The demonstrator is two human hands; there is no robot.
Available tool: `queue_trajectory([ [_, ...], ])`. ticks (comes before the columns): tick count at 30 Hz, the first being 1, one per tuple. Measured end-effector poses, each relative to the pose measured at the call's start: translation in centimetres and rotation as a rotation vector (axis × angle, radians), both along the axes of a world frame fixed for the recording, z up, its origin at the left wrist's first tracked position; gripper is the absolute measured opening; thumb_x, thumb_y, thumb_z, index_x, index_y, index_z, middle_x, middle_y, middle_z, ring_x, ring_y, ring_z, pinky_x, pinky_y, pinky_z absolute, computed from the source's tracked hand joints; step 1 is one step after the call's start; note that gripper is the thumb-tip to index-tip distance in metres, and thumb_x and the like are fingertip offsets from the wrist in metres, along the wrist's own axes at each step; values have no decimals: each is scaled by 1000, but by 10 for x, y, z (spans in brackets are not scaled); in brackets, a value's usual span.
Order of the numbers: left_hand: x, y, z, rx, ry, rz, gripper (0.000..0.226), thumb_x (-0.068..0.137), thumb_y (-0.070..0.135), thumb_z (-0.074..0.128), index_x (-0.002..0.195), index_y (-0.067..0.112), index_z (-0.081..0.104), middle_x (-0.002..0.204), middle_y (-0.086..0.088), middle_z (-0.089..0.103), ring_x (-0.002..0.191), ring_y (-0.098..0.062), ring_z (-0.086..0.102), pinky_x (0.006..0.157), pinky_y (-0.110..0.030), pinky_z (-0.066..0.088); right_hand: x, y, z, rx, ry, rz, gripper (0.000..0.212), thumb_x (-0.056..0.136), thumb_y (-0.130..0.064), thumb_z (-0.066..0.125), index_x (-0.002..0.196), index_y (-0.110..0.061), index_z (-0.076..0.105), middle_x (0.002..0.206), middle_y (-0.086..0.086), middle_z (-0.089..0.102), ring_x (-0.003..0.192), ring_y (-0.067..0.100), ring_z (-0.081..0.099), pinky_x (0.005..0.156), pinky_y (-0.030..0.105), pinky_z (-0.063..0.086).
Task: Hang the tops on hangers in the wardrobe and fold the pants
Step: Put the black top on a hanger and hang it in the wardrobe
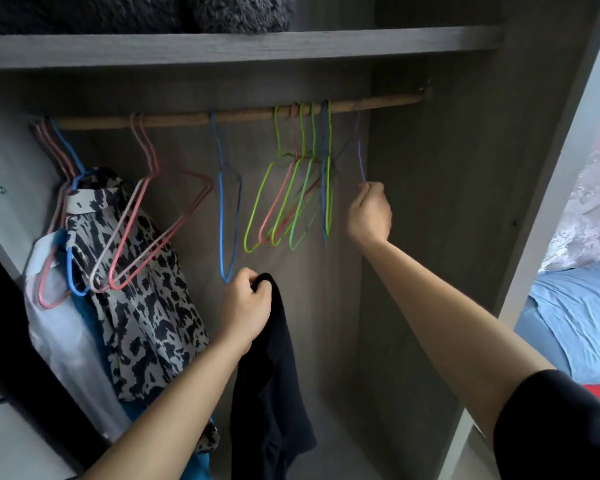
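Wardrobe work, viewed from above the arms: gripping a bunched black top in the left hand, fingers curling over its upper edge, letting the rest drape down in front of the back panel. Reaching up with the right hand, pinching the lower end of a thin purple hanger hanging from the wooden rail at the right end of the row. Keeping the top low and to the left, well apart from that hanger.

Hanging just left of it: a tight cluster of green hangers mixed with pink and blue ones, then a single blue hanger, then two pink hangers. Crowding the rail's far left: a black-and-white patterned shirt beside a white garment. Sitting on the shelf above: a dark fluffy blanket. Showing at the right edge: a bed with a blue sheet.
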State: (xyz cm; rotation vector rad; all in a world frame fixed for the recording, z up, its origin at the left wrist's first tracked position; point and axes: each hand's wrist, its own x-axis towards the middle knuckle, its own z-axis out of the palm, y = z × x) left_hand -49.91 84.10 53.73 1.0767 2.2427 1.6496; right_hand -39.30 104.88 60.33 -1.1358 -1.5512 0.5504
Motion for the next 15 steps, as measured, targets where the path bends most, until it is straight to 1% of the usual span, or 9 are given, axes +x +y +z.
queue_trajectory([
  [3,4,8,-3,-3,-1,4,7,90,10,49,87,6,54,74,-5,55,68,-21,49,60,-34,37,20,10,2,24,-26,-19,32,106,-28,32,115,-6,54,117,20,65,108,42,59,83,42,43],
  [6,10,18,-3,10,-24,-26,7,89,10,49,83,7,52,70,-3,50,65,-19,45,58,-34,35,33,17,13,85,-21,-38,33,106,-29,32,113,-5,53,112,23,67,104,45,60,79,43,42],
  [8,15,27,0,32,-33,-32,8,88,10,49,81,8,52,70,-4,51,64,-19,45,58,-34,36,42,22,17,110,-10,-45,33,107,-30,34,112,-4,53,109,24,67,102,46,60,78,44,41],
  [10,21,31,1,35,-27,-42,9,88,11,49,80,10,52,70,-3,52,65,-19,46,59,-35,36,49,25,15,89,-11,-28,34,106,-34,37,112,-6,54,109,22,67,103,44,59,77,42,40],
  [13,30,33,-2,32,-29,-64,11,88,11,49,78,9,48,66,-2,47,61,-17,42,57,-34,33,56,32,18,25,-71,-20,36,106,-39,36,113,-8,54,112,20,67,106,42,60,78,40,40],
  [15,35,34,-3,47,-56,-94,15,89,11,49,75,11,44,63,0,42,59,-17,38,55,-34,30,58,38,30,50,-92,-53,34,106,-37,35,113,-9,52,109,21,67,102,43,60,73,39,36],
])
